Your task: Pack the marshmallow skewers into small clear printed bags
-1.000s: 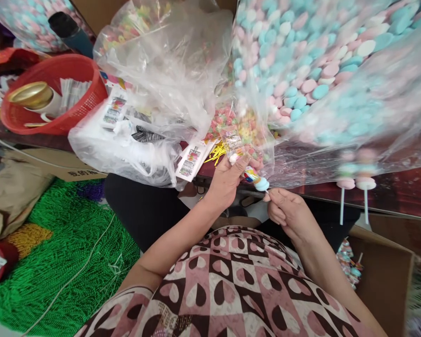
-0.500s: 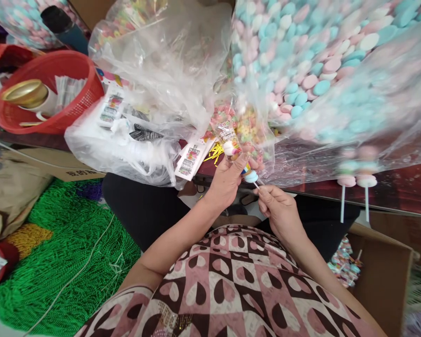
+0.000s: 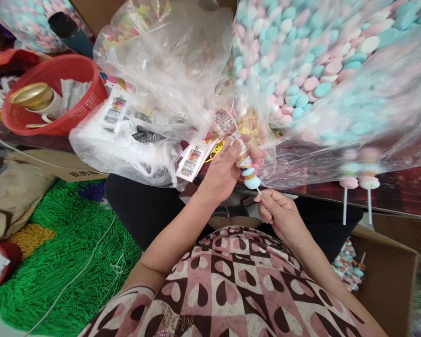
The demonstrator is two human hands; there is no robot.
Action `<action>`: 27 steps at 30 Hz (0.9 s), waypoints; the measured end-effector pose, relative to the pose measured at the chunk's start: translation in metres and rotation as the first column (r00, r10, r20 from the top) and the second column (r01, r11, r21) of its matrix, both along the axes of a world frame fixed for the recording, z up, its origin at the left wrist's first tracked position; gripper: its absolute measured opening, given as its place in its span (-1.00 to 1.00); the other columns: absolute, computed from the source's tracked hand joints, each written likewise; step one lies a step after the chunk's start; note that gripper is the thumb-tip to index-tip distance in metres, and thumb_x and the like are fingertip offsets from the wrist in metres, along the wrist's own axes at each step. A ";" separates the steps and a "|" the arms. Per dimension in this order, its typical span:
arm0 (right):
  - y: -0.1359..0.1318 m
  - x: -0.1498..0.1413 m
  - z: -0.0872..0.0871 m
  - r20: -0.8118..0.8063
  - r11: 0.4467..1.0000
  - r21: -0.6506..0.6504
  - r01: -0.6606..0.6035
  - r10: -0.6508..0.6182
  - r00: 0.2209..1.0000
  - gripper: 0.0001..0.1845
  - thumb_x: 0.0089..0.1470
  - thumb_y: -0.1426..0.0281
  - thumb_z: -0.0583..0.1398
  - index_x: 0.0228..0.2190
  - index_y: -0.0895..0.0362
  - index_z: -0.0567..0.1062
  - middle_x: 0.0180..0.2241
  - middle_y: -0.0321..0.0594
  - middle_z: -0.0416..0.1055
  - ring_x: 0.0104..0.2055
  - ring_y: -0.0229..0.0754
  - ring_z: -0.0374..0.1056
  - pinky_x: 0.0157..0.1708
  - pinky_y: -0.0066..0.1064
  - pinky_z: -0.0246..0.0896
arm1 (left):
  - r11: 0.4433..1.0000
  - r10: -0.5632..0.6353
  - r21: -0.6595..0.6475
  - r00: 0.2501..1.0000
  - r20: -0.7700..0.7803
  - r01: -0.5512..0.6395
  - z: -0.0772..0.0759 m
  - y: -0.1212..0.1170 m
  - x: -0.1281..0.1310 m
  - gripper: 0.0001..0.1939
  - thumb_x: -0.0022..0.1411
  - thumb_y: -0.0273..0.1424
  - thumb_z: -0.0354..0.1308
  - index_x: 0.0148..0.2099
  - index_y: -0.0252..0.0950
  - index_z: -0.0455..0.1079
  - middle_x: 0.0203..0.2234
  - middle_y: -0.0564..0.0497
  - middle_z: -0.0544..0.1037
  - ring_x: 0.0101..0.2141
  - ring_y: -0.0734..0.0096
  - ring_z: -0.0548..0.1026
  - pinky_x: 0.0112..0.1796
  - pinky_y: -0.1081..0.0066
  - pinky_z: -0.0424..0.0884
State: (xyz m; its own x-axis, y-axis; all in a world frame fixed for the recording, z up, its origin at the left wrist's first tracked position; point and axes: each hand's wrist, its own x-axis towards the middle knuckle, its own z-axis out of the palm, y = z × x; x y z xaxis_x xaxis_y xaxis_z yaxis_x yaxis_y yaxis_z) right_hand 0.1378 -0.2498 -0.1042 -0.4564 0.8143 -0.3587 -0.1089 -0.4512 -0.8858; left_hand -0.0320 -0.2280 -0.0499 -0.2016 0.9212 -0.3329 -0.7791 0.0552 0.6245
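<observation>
A marshmallow candy skewer on a white stick slants between my hands above the table's front edge. My right hand is closed, pinching the stick just below the bottom blue marshmallow. My left hand closes thumb and fingers around the upper end, where a printed clear wrapper covers the candy. Blue and yellow pieces show below the left fingers; the middle part is partly hidden by them. Behind the wrapper lie gummy candies in a clear bag.
A large clear bag of pastel marshmallows fills the back right. Two finished-looking skewers overhang the table edge. Printed white wrappers lie left of my hands, near a red basket. Below right, a cardboard box holds wrapped candies.
My left hand has shifted slightly and its fingers have loosened around the wrapper. More of the candy now shows below them. The right hand still pinches the stick, a little lower.
</observation>
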 end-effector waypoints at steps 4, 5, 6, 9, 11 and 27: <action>-0.002 -0.005 -0.001 0.035 1.000 -0.001 0.028 -0.028 0.999 -0.66 0.10 0.08 0.28 -0.40 0.12 0.51 -0.74 -0.49 0.08 -0.69 -0.41 -0.09 -0.64 -0.47 -0.27 | 0.990 -0.066 0.113 0.991 -0.115 0.079 -0.009 -0.003 0.013 -0.75 0.21 -0.19 0.26 -0.19 -0.25 0.42 -0.45 0.06 0.53 -0.24 0.34 0.59 -0.24 0.40 0.48; -0.001 -0.006 0.000 0.040 0.999 0.006 0.044 -0.044 0.998 -0.66 0.10 0.08 0.28 -0.40 0.12 0.50 -0.74 -0.49 0.08 -0.69 -0.41 -0.08 -0.64 -0.47 -0.26 | 0.991 -0.067 0.106 0.989 -0.129 0.081 -0.011 -0.004 0.016 -0.75 0.21 -0.18 0.26 -0.19 -0.24 0.41 -0.45 0.07 0.52 -0.25 0.35 0.59 -0.25 0.42 0.47; -0.001 -0.007 0.000 0.043 0.998 0.015 0.059 -0.060 0.997 -0.66 0.10 0.08 0.29 -0.41 0.12 0.50 -0.74 -0.49 0.08 -0.69 -0.41 -0.08 -0.64 -0.48 -0.25 | 0.993 -0.062 0.091 0.989 -0.138 0.075 -0.014 -0.005 0.017 -0.75 0.22 -0.18 0.25 -0.19 -0.24 0.40 -0.45 0.07 0.52 -0.24 0.35 0.59 -0.25 0.42 0.47; 0.000 -0.009 0.000 0.044 0.996 0.031 0.088 -0.089 0.995 -0.66 0.09 0.08 0.29 -0.42 0.12 0.49 -0.74 -0.50 0.08 -0.69 -0.41 -0.09 -0.65 -0.49 -0.22 | 0.995 -0.039 0.081 0.990 -0.136 0.051 -0.019 -0.009 0.019 -0.73 0.21 -0.16 0.25 -0.16 -0.23 0.40 -0.38 0.04 0.55 -0.19 0.34 0.58 -0.21 0.41 0.46; 0.000 -0.011 0.000 0.046 0.996 0.042 0.084 -0.085 0.995 -0.65 0.11 0.08 0.28 -0.41 0.11 0.48 -0.74 -0.49 0.09 -0.70 -0.41 -0.08 -0.65 -0.50 -0.20 | 0.989 -0.064 0.123 0.991 -0.115 0.078 -0.022 -0.011 0.018 -0.68 0.19 -0.13 0.27 -0.13 -0.23 0.40 -0.31 0.01 0.57 -0.17 0.32 0.58 -0.19 0.39 0.46; 0.046 0.001 0.048 0.324 0.641 0.768 -0.004 -0.382 0.866 -0.89 0.17 0.32 0.25 -0.29 0.03 0.60 -0.37 -0.27 0.55 -0.37 -0.21 0.46 -0.33 -0.36 0.38 | 0.937 -0.318 0.149 0.948 -0.012 0.316 -0.025 -0.018 0.014 -0.78 0.18 -0.26 0.24 -0.25 -0.30 0.34 -0.52 0.10 0.45 -0.49 0.44 0.50 -0.39 0.39 0.44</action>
State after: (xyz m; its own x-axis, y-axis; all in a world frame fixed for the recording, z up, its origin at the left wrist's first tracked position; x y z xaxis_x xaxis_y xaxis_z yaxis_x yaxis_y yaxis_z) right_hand 0.1392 -0.2038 -0.0561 -0.2192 0.9350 0.2787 0.3511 0.3421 -0.8716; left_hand -0.0178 -0.2456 -0.0744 0.1120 0.9755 -0.1893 -0.7435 0.2086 0.6354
